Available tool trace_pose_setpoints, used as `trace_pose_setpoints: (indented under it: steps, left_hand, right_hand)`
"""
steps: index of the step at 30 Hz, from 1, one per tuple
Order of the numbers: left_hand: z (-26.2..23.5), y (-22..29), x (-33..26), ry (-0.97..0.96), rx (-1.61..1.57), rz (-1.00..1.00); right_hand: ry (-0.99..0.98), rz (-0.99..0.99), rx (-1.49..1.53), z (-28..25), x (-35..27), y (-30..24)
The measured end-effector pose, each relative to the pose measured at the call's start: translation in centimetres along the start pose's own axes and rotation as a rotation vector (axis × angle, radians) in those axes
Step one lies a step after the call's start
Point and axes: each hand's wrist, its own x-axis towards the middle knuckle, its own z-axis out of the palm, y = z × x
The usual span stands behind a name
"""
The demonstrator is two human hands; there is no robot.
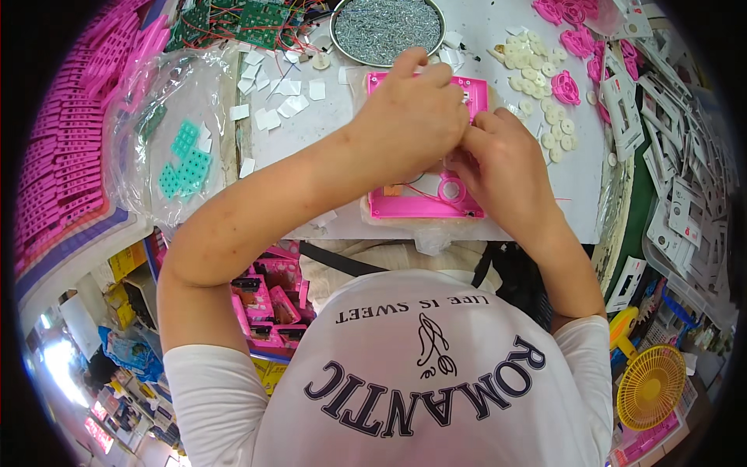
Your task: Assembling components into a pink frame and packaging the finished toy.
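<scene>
A pink plastic casing (389,208) lies on the worktable in front of me, with a pink ring and a thin wire inside its near part. Above its far half is my left hand (416,109), its fingers curled and bunched, back upward. My right hand (504,159) meets it over the casing's right side, thumb and fingers pinched together. Whatever the fingertips hold is hidden behind the hands. Beyond my left hand stands a round metal bowl (387,31) full of small silvery screws.
White round pieces (537,66) and pink looped parts (566,88) lie at the right. Small white squares (289,105) and green circuit boards (268,23) are at the left, beside a plastic bag (167,171) with teal keypads. Pink casings (66,148) and grey-white panels (689,202) are piled at the sides.
</scene>
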Motion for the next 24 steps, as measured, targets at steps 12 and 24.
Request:
trace_pose_setpoints:
  steps: [12,24]
  left_hand:
    - [-0.1,-2.5,0.1,-0.107,-0.54,-0.262]
    - [-0.1,-2.2,0.1,-0.095,-0.45,-0.277]
  right_hand:
    - [0.043,-0.069,-0.004,-0.2,1.5,2.7]
    - [0.139,-0.116,0.068,2.0,1.1,5.0]
